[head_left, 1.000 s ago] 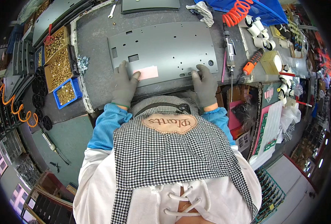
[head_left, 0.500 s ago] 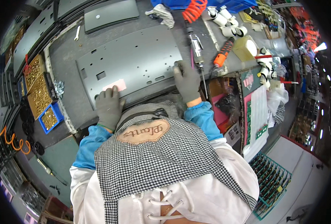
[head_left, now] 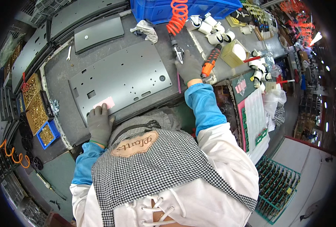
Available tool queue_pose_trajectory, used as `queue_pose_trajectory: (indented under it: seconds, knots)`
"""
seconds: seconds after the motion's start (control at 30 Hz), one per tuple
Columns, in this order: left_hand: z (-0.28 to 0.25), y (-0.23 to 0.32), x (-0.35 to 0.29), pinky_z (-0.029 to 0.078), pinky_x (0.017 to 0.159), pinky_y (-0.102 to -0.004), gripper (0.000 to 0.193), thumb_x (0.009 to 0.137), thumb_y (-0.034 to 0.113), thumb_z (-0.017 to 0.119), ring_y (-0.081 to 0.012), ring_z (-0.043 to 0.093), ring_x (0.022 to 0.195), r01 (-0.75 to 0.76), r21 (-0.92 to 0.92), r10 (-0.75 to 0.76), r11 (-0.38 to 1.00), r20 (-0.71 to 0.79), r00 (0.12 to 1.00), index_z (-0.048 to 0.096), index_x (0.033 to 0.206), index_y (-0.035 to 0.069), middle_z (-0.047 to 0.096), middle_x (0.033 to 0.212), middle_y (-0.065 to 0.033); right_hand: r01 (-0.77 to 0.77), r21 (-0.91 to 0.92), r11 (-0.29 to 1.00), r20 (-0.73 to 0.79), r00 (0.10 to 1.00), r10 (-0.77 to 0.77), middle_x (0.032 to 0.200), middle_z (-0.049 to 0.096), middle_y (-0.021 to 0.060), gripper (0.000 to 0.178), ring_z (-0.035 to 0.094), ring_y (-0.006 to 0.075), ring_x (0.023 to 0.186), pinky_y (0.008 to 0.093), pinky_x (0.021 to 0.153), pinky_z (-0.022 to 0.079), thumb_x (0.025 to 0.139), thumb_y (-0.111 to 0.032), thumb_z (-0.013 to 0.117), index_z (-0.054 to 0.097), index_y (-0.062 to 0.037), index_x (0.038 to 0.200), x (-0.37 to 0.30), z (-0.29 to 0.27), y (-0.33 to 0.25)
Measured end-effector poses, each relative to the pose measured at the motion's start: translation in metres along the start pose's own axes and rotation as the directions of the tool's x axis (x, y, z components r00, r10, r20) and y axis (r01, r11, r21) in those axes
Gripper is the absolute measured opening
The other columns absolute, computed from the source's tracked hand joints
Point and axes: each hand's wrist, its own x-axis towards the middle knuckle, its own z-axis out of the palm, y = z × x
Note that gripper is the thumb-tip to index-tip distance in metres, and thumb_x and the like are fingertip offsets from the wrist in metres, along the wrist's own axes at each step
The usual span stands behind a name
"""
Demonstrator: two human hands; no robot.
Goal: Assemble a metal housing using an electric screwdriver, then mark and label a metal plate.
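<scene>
A flat grey metal panel (head_left: pixel 118 72) with holes and slots lies on the dark workbench. My left hand (head_left: pixel 100 126), in a grey glove, rests with fingers stretched out on the panel's near left corner, touching a pink slip of paper (head_left: pixel 106 103). To the right of the panel my gloved right hand (head_left: pixel 189 69) is closed round a silver air screwdriver (head_left: pixel 178 52), hiding its lower part. A small dark round part (head_left: pixel 162 78) sits at the panel's right end.
An orange power screwdriver (head_left: pixel 211 60) lies right of my right hand, near white casters (head_left: pixel 215 38). A red coiled hose (head_left: pixel 177 17) hangs down to the air screwdriver. Screw trays (head_left: pixel 37 109) stand left. A wrench (head_left: pixel 68 53) and smaller panel (head_left: pixel 99 34) lie behind.
My right hand has left the dark round part on the panel's right end and moved to the air screwdriver. My left hand stays at the near left corner. The whole view has shifted.
</scene>
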Motion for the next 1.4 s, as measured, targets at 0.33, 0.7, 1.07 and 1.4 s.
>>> queue_pose_trajectory:
  seconds: [0.33,0.7,1.07,1.4]
  knots:
    - [0.002,0.006,0.000,0.046,0.092,-0.0435,0.069,0.077,0.035,0.078,-0.0290,0.057,0.108,0.004,0.030,-0.004,1.000,-0.023,1.000,0.059,0.135,0.004,0.061,0.116,-0.0099,-0.002,0.218,0.976,-0.005,1.000,0.003,0.109,0.069,0.0233,0.053,0.067,0.0414,0.105,0.0510,0.088,0.053,0.087,-0.040,0.069,0.056,-0.0047,0.124,0.019,-0.052,0.017]
    - [0.004,0.001,-0.004,0.046,0.092,-0.0429,0.069,0.078,0.036,0.079,-0.0281,0.057,0.110,0.034,0.045,-0.035,0.998,0.007,0.999,0.058,0.136,0.007,0.061,0.118,-0.0088,0.093,-0.004,0.996,-0.177,0.980,-0.092,0.111,0.065,0.0207,0.051,0.066,0.0405,0.104,0.0532,0.080,0.054,0.084,-0.037,0.074,0.054,-0.0072,0.120,-0.011,0.002,0.031]
    - [-0.002,0.004,-0.010,0.045,0.095,-0.0433,0.069,0.080,0.038,0.077,-0.0281,0.056,0.112,0.103,-0.073,-0.103,0.992,0.005,0.995,0.054,0.138,0.008,0.060,0.121,-0.0088,0.214,-0.130,0.968,0.261,0.949,-0.175,0.108,0.071,0.0227,0.059,0.071,0.0391,0.101,0.0524,0.088,0.054,0.090,-0.022,0.057,0.046,-0.0190,0.148,-0.021,0.009,-0.018]
    - [0.009,-0.014,-0.029,0.047,0.090,-0.0441,0.056,0.077,0.032,0.079,-0.0290,0.056,0.107,0.154,-0.257,-0.207,0.954,-0.194,0.959,0.066,0.126,0.009,0.060,0.110,-0.0077,0.064,0.983,0.170,0.079,0.693,-0.716,0.099,0.060,0.0026,0.040,0.062,0.0150,0.099,0.0279,0.090,0.050,0.087,-0.006,0.072,0.065,0.0006,0.126,-0.098,-0.088,-0.133]
